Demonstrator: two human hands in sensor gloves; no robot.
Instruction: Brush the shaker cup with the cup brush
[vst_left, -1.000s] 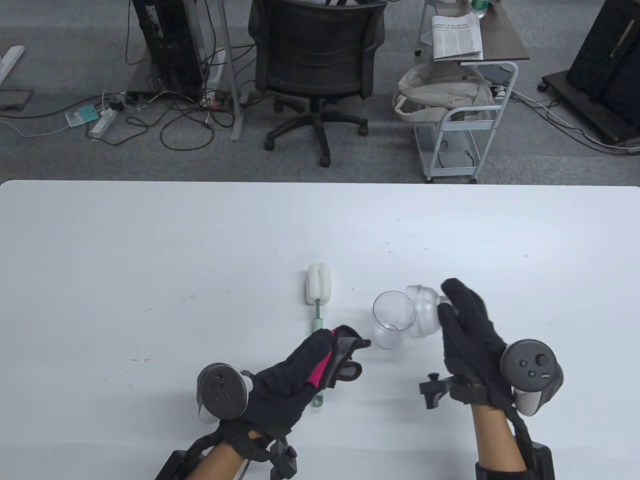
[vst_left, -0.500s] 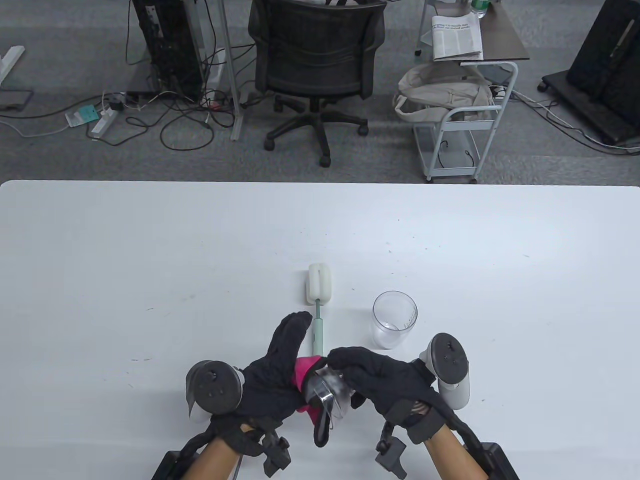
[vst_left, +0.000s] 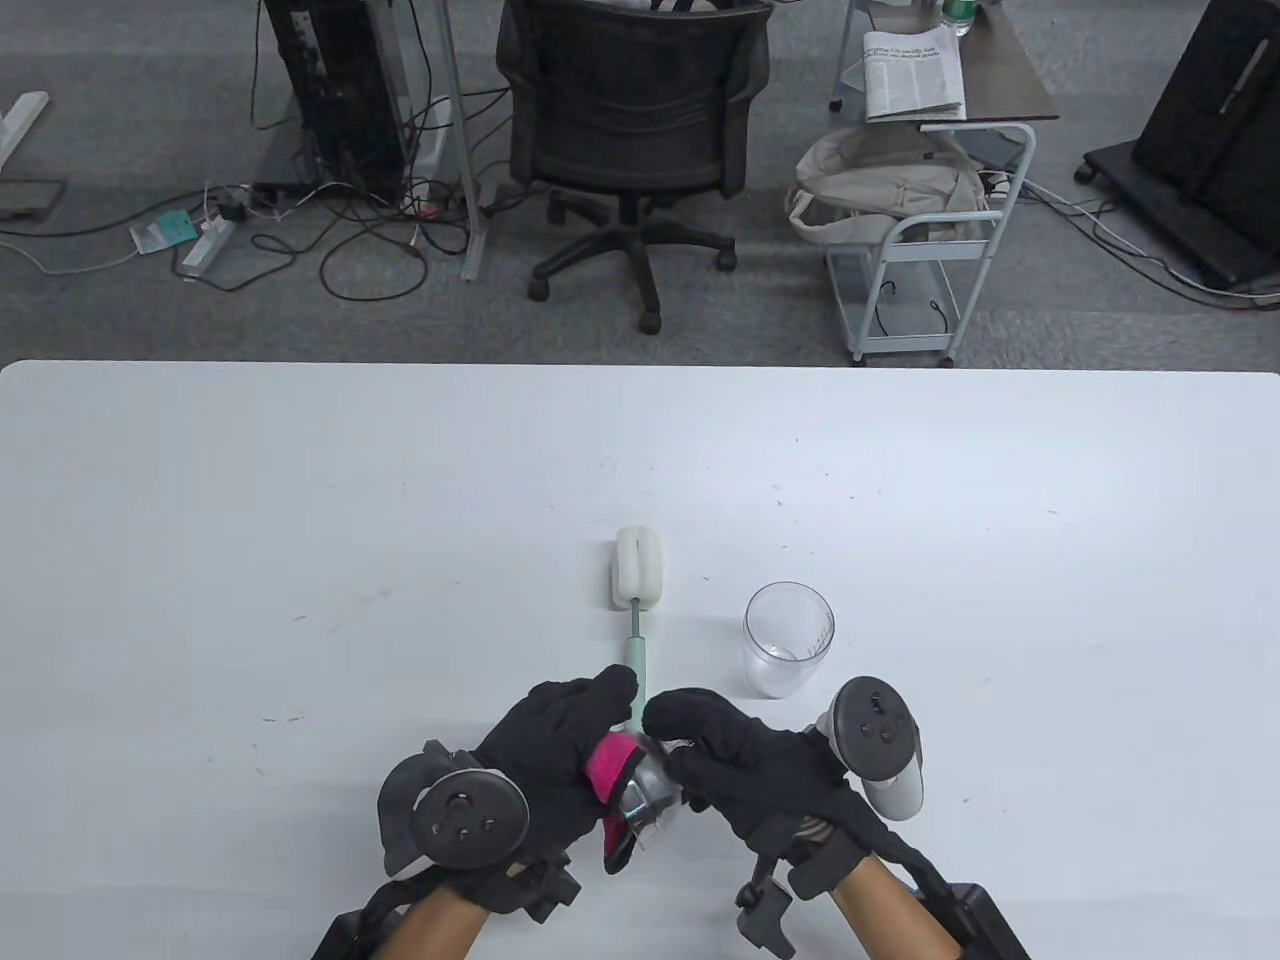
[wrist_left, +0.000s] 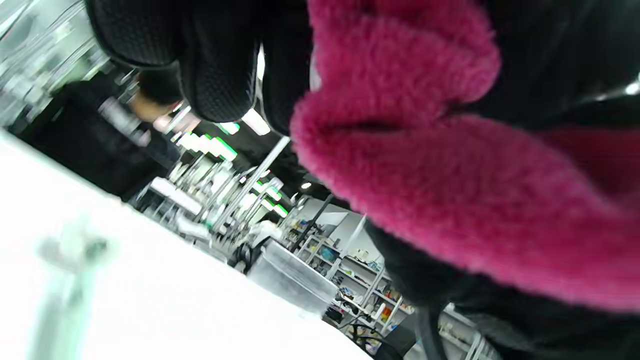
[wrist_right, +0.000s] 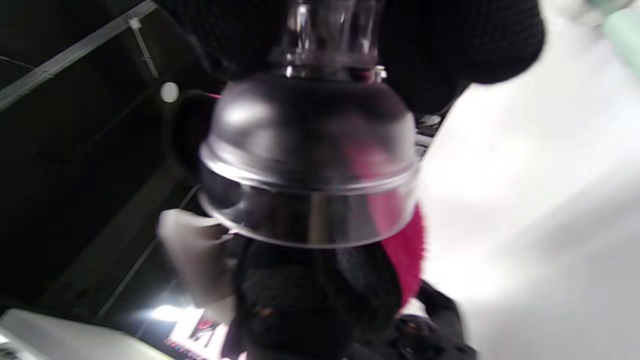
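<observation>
The clear shaker cup (vst_left: 788, 640) stands upright and open on the white table (vst_left: 300, 500). The cup brush (vst_left: 638, 600), with a white sponge head and a pale green handle, lies left of it. Its handle end runs under my hands. My right hand (vst_left: 730, 755) grips the clear domed shaker lid (vst_left: 650, 790) by its top; the lid also shows in the right wrist view (wrist_right: 310, 165). My left hand (vst_left: 560, 745) holds a pink and black cloth (vst_left: 608, 775) against the lid. The cloth fills the left wrist view (wrist_left: 425, 175).
The table's far edge (vst_left: 640, 365) lies well beyond the brush. Past it on the floor stand an office chair (vst_left: 630, 130) and a small metal cart (vst_left: 930, 270). The cup shows blurred in the left wrist view (wrist_left: 292, 285).
My right hand took the lid from beside the cup and brought it down left to my left hand. My left hand has curled its fingers, pressing the cloth onto the lid.
</observation>
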